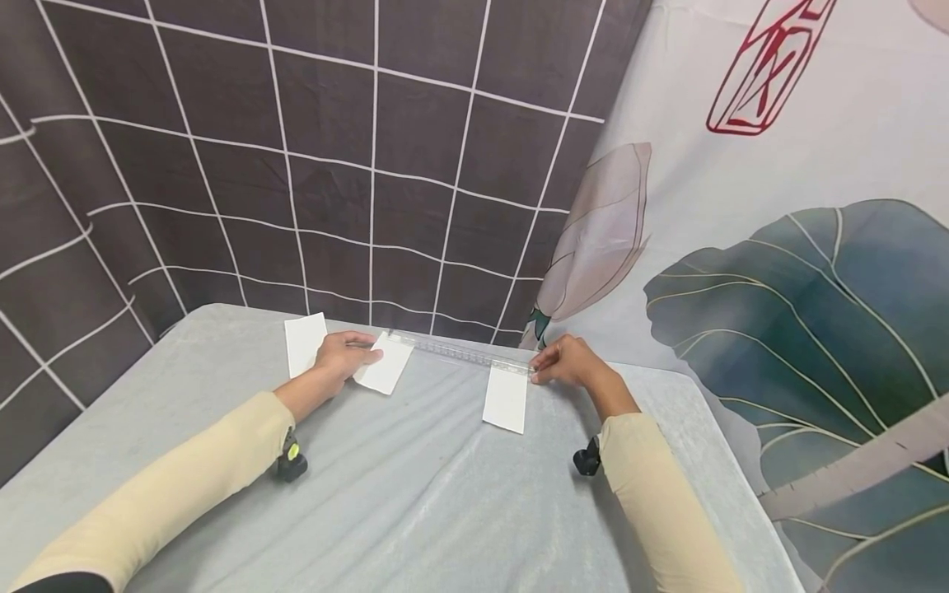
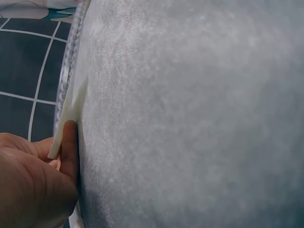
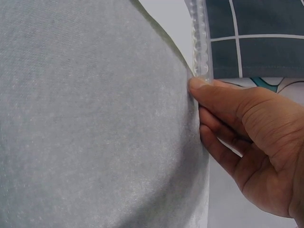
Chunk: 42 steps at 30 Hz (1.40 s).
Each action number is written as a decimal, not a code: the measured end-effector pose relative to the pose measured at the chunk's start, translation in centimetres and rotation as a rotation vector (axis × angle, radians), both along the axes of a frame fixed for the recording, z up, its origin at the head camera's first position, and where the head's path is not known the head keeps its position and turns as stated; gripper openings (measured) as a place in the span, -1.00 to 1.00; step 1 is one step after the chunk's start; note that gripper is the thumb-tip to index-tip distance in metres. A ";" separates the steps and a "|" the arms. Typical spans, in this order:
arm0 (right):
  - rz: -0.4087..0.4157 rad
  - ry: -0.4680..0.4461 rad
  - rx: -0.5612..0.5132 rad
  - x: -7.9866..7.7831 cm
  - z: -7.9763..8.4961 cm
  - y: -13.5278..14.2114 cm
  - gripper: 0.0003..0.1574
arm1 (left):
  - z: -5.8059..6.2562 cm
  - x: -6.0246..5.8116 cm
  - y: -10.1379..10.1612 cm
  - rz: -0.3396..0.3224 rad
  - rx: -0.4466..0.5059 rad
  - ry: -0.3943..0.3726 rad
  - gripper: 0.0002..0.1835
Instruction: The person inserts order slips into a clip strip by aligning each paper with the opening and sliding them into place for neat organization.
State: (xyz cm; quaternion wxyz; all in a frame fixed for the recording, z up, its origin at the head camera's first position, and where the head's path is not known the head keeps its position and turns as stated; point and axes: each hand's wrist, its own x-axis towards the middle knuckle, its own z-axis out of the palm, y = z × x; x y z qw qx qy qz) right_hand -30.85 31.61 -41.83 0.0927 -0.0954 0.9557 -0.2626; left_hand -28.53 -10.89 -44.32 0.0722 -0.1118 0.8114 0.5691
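While the left hand [image 1: 343, 358] pinched the middle white card [image 1: 390, 371] and the right hand [image 1: 569, 361] pinched the clear strip [image 1: 452, 352] by its end, the strip ran along the table's [image 1: 445, 494] far edge (holding both ends level seemed wisest).

Plain white on three rectangular paper pieces [image 1: 506, 402]; clear on the straight plastic strip [image 1: 452, 352]; pale grey across the cloth-covered counter [image 1: 415, 511]; white grid on far dark-grey fabric [image 1: 329, 202].

clear strip [image 1: 454, 353]: glossy ridged plastic. cards [image 1: 507, 399]: smooth matt paper. tablecloth [image 1: 415, 494]: fuzzy cloth. gridded backdrop [image 1: 326, 99]: matt cloth.
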 end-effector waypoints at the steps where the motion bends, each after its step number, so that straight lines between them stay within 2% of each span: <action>1: 0.004 0.002 0.001 0.0 0.0 0.0 -0.71 | 0.0 0.0 0.0 0.001 0.003 -0.004 -0.47; 9: 0.007 0.003 0.011 0.3 0.2 0.2 -0.71 | 0.0 0.0 0.4 -0.016 0.030 -0.022 -0.49; 17: 0.002 -0.004 0.003 0.3 0.3 0.0 -0.69 | -0.3 -0.2 0.6 -0.045 0.017 -0.038 -0.48; 34: 0.021 0.010 -0.004 0.3 0.2 -0.1 -0.68 | -0.2 -0.2 1.1 -0.106 0.098 -0.065 -0.43; 42: 0.005 0.003 0.006 0.0 0.1 0.0 -0.67 | 0.0 -0.4 1.2 -0.133 0.131 -0.083 -0.41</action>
